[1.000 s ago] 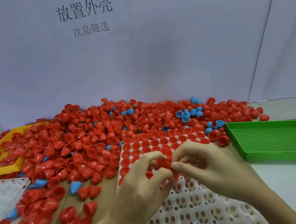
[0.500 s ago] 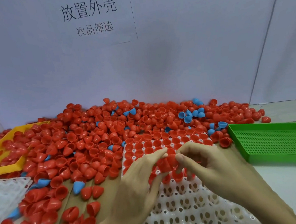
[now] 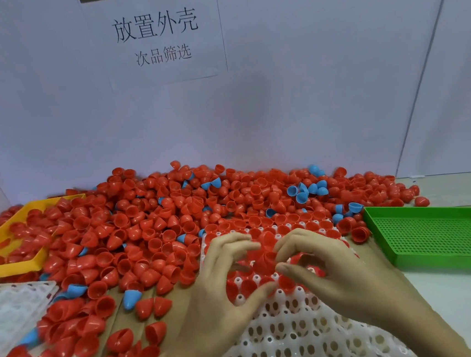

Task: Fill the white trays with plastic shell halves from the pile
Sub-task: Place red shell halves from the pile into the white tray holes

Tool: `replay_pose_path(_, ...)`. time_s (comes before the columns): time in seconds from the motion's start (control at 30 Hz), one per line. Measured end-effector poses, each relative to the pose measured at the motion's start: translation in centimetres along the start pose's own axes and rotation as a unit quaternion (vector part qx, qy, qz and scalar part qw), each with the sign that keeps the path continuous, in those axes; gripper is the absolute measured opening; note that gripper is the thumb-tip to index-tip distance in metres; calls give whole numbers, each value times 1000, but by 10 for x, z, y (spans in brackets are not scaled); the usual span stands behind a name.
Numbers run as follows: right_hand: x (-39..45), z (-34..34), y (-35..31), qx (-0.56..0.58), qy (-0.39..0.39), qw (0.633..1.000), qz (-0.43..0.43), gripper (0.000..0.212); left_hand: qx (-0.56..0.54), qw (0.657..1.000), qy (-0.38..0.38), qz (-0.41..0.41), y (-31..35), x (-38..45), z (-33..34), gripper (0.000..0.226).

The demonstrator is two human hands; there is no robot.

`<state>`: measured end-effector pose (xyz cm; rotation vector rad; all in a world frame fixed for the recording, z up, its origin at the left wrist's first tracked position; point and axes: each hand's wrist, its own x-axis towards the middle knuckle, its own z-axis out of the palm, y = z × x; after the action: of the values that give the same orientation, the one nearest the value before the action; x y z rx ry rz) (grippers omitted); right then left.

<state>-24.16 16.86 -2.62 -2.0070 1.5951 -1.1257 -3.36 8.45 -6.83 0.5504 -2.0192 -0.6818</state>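
Note:
A white tray point(image 3: 295, 336) with rows of round cells lies in front of me; its far rows hold red shell halves, its near rows are bare. My left hand point(image 3: 222, 294) and my right hand point(image 3: 332, 272) meet over the tray's middle rows, fingers curled around a small stack of red shell halves point(image 3: 266, 257) held between them. Behind the tray spreads a large pile of red shell halves point(image 3: 158, 223) with a few blue ones point(image 3: 306, 190) mixed in.
A green perforated tray point(image 3: 446, 232) sits to the right. A yellow tray point(image 3: 8, 249) partly buried in shells lies at the far left. Another white cell tray point(image 3: 8, 309) is at the near left. Loose shells are scattered on brown cardboard point(image 3: 180, 301). A white wall with a paper sign point(image 3: 157, 36) stands behind.
Both hands stayed together over the tray's middle rows, with the fingers shifting slightly around the red shells. The camera view moved a little.

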Motion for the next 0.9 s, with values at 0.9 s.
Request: replay_pose_path(0.9, -9, 19, 12, 116, 13, 992, 47, 31, -179, 976, 30, -121, 0, 9, -8, 21)
